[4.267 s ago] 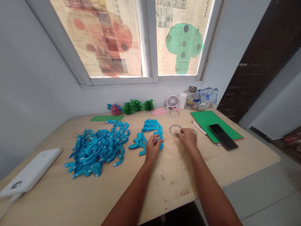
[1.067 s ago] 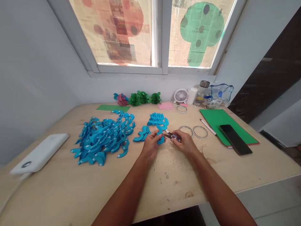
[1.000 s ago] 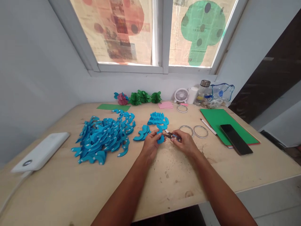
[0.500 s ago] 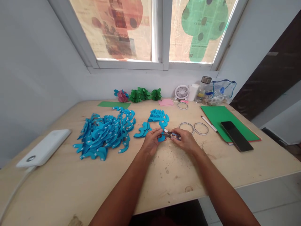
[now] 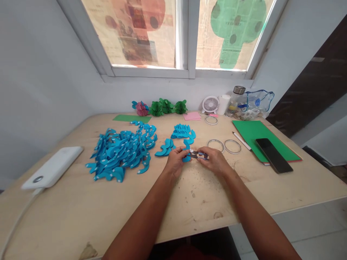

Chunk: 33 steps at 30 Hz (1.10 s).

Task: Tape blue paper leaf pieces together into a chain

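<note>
My left hand (image 5: pixel 175 162) pinches a blue curved paper piece (image 5: pixel 186 151) just above the wooden table (image 5: pixel 81 213). My right hand (image 5: pixel 214 161) holds a small dark tool (image 5: pixel 198 155) whose tip meets that piece at a white tab. A big heap of blue curved pieces (image 5: pixel 121 150) lies to the left. Two smaller groups of blue pieces (image 5: pixel 183 132) (image 5: pixel 165 148) lie just beyond my hands.
Two tape rings (image 5: pixel 215 145) (image 5: pixel 232 146) lie right of my hands, a third tape ring (image 5: pixel 210 120) farther back. A pen (image 5: pixel 242 141), green sheet (image 5: pixel 260 139) and phone (image 5: pixel 273 160) sit right; a white device (image 5: pixel 52 167) left. Paper flowers (image 5: pixel 162 107), fan (image 5: pixel 210 104) and jar (image 5: pixel 236 97) line the wall.
My right hand left the tape rings, came left with the small dark tool and met the blue piece in my left hand. In the last second only the camera view shifted slightly.
</note>
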Each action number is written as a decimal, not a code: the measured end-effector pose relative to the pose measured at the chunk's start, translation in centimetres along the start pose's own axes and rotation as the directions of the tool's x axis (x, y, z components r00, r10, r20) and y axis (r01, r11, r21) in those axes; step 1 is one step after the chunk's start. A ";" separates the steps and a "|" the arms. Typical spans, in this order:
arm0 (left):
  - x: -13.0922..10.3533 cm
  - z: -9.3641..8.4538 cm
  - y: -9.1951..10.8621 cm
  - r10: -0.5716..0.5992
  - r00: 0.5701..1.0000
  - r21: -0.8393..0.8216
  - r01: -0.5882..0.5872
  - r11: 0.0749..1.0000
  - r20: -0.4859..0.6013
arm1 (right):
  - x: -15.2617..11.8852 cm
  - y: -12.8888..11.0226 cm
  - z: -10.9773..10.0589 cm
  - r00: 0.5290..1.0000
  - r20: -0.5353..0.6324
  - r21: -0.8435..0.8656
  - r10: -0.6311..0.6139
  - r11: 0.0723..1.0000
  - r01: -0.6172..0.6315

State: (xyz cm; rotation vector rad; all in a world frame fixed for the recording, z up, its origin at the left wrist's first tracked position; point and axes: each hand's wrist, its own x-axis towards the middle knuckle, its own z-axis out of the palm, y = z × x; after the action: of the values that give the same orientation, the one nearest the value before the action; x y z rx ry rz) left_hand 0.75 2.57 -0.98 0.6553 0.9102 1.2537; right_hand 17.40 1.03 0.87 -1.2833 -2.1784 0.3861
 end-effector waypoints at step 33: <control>-1.2 1.5 -1.0 -0.030 0.995 0.013 0.029 0.999 0.091 | 1.0 -0.2 1.5 0.926 0.008 0.623 0.378 0.722 -0.300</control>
State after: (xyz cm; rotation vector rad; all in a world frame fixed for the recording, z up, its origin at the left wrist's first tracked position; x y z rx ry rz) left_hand 2.47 1.31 -0.83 0.7006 0.8496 1.1831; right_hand 15.99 1.87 0.12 -1.2629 -1.4945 1.0472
